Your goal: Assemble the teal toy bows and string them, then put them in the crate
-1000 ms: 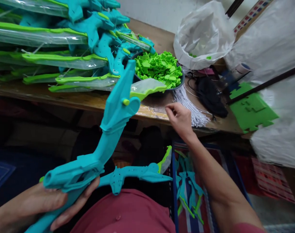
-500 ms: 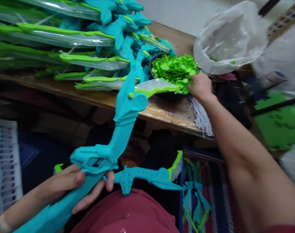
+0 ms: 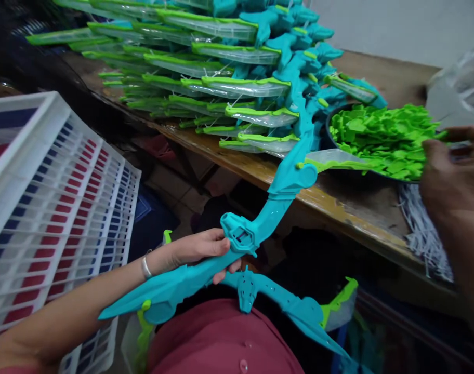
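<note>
My left hand (image 3: 206, 249) is wrapped round the middle of a turquoise plastic toy bow (image 3: 278, 208), just below its hollow centre housing. The bow slants up to the right, and its clear, green-edged tip reaches the bowl's front. A second turquoise toy bow (image 3: 247, 291) lies across my lap, close beneath that hand. At the right edge, my right hand (image 3: 455, 171) is at the rim of a dark bowl (image 3: 330, 122) heaped with small bright green plastic pieces (image 3: 393, 137). Its thumb and fingers close on a green piece (image 3: 442, 136) at the heap's edge; blur hides the grip's detail.
Turquoise bows with green-edged tips (image 3: 245, 88) are stacked high on the wooden table (image 3: 338, 210). White strings (image 3: 428, 234) hang over its front edge. A white plastic crate (image 3: 65, 208) stands at my left, and a translucent bag (image 3: 459, 83) is at the far right.
My view has swung left, bringing more of the crate and stack into sight. The left hand still holds the bow. The right hand has shifted slightly at the bowl, its fingers now at a green piece.
</note>
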Available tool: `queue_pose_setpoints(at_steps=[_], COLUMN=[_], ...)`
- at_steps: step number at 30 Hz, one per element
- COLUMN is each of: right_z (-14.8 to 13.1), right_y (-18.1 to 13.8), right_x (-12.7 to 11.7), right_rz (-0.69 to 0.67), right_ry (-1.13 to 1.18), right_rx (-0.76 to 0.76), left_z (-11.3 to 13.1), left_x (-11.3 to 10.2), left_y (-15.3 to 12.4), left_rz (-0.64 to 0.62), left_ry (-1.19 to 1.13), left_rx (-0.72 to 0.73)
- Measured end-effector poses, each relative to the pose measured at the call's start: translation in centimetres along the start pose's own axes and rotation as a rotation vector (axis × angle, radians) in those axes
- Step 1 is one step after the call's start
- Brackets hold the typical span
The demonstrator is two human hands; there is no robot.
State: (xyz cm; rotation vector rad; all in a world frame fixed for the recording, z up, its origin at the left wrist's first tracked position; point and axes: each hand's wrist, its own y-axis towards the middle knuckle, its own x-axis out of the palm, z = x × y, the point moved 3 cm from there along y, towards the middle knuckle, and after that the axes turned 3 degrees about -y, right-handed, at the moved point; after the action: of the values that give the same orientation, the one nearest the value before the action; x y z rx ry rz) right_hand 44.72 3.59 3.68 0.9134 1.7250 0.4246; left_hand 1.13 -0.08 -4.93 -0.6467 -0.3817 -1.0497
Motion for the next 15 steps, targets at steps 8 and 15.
queue_pose_setpoints(at_steps=[8,15], right_z=[-16.9,-19.1], right_y=[-15.9,-19.1], right_x=[-3.9,-4.8], right_rz=[-0.661,-0.604], right_ry=[0.885,0.88], right_rx=[0.171,0.007], left_z=[0.5,-0.2], left_x=[1.5,3.0], left_y=[0.5,0.7], left_rz=[0.015,0.01], left_ry=[0.089,0.127], left_rx=[0.068,0.018])
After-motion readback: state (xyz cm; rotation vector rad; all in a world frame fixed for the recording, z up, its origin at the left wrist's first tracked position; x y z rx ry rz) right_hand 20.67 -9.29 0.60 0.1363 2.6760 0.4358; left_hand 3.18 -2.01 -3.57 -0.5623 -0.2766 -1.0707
